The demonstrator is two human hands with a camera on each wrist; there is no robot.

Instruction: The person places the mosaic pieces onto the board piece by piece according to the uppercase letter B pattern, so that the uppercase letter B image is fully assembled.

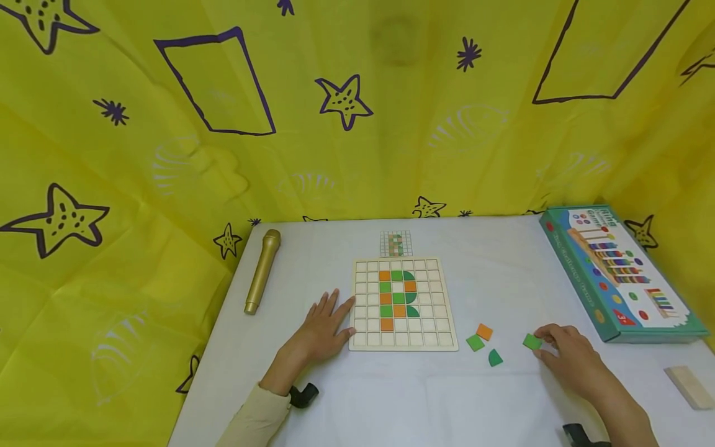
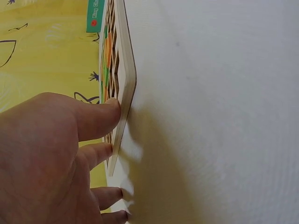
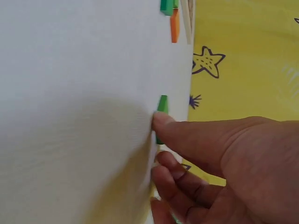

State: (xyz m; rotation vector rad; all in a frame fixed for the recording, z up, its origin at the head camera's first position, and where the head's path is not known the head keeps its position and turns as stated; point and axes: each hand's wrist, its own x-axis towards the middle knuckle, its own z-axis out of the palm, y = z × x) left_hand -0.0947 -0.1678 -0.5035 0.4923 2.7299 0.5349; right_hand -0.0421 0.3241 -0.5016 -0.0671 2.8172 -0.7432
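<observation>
My left hand (image 1: pixel 321 329) lies spread at the left side of a wooden grid board (image 1: pixel 438 338), with thumb and index fingertip touching its edge. Orange and green tiles set in the board form a letter R. In the left wrist view, the thumb (image 2: pixel 100 119) rests against the board's rim. My right hand (image 1: pixel 572 357) pinches a green square tile (image 1: pixel 531 341) at its right side, low over the white table. The right wrist view shows that tile (image 3: pixel 162 105) partly hidden behind the thumb. Left of it lie an orange square (image 1: pixel 484 332), another green square (image 1: pixel 475 343) and a dark green quarter-round tile (image 1: pixel 494 358).
A pattern card (image 1: pixel 396 244) showing the same R lies behind the board. A gold microphone (image 1: pixel 262 272) is at the left. A green toy box (image 1: pixel 620 273) sits at the right, with a pale wooden block (image 1: pixel 689 387) in front. Yellow cloth (image 1: pixel 335 155) hangs behind the table.
</observation>
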